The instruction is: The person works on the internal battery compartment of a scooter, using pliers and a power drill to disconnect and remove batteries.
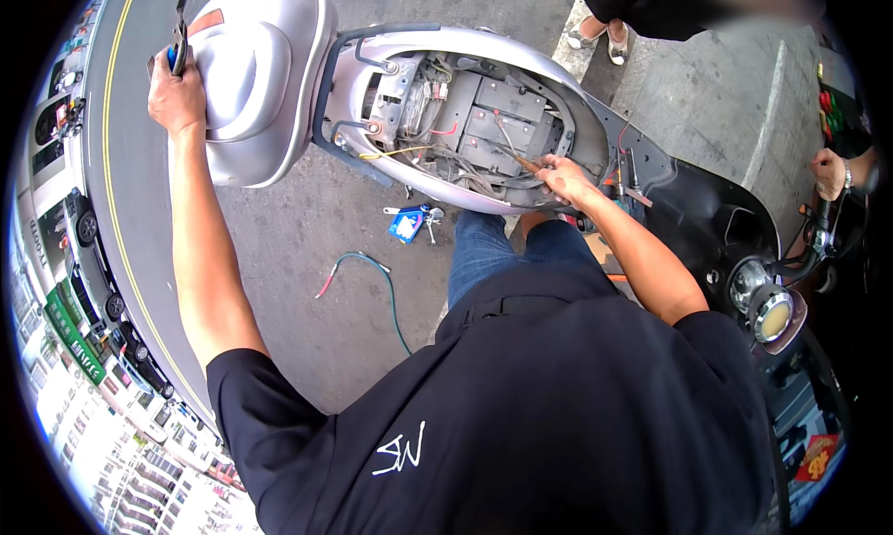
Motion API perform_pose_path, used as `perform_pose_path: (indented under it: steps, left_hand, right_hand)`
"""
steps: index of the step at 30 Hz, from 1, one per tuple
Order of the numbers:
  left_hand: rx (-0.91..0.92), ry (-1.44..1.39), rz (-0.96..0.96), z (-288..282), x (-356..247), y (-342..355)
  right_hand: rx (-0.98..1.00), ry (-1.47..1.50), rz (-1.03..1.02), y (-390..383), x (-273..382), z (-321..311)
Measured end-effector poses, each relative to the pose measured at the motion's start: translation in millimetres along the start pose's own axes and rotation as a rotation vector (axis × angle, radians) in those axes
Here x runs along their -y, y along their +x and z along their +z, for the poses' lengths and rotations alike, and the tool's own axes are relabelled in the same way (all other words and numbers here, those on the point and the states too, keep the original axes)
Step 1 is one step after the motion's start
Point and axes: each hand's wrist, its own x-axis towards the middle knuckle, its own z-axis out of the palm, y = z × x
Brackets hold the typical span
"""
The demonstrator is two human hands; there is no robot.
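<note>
A silver scooter (446, 40) stands before me with its seat area uncovered. Several dark grey battery blocks (510, 100) fill the opening, with bundled wires (456, 170) and a yellow wire (400, 152) around them. My right hand (566, 180) is closed on a thin pointed tool with a brown handle (528, 164), its tip over the near side of the batteries. At the far left, my left hand (177, 100) rests against the silver top box (279, 37) and grips pliers (180, 33) that point upward. Its fingers are partly hidden.
A blue packet (407, 226) and a wrench (434, 217) lie on the ground, near a green hose (392, 302). A person in black (642, 0) stands beyond the scooter. Another person's hand (828, 173) is by the handlebar (819, 233). A road (139, 191) runs at left.
</note>
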Motion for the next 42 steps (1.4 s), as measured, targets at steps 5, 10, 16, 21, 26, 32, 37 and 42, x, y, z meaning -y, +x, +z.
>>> perform_pose_path:
  steps: [5, 10, 16, 21, 26, 32, 37, 42]
  left_hand:
    - [0.016, 0.019, -0.015, 1, 4, 0]
    - [0.019, -0.021, -0.020, 5, 0, 1]
    - [-0.050, -0.029, 0.024, 5, 11, 2]
    - [-0.078, -0.056, 0.039, 11, 14, -2]
    - [-0.050, -0.033, 0.008, 12, 17, 3]
    - [-0.050, -0.328, 0.099, -27, -19, -5]
    - [0.023, -0.344, -0.027, -53, -50, -9]
    - [-0.021, -0.400, 0.044, -43, -29, -10]
  right_hand:
    - [-0.084, -0.135, -0.117, 4, -21, 14]
    - [-0.138, -0.106, -0.118, 18, -49, 30]
    - [-0.034, 0.236, 0.073, 13, -18, 33]
    - [-0.118, -0.072, 0.040, 8, 52, 21]
    - [-0.115, -0.088, 0.047, 14, 62, 19]
    - [-0.235, -0.130, 0.033, 5, 62, 30]
    - [-0.451, -0.059, -0.279, 15, 0, 42]
    - [-0.397, -0.823, -0.199, -31, 33, 89]
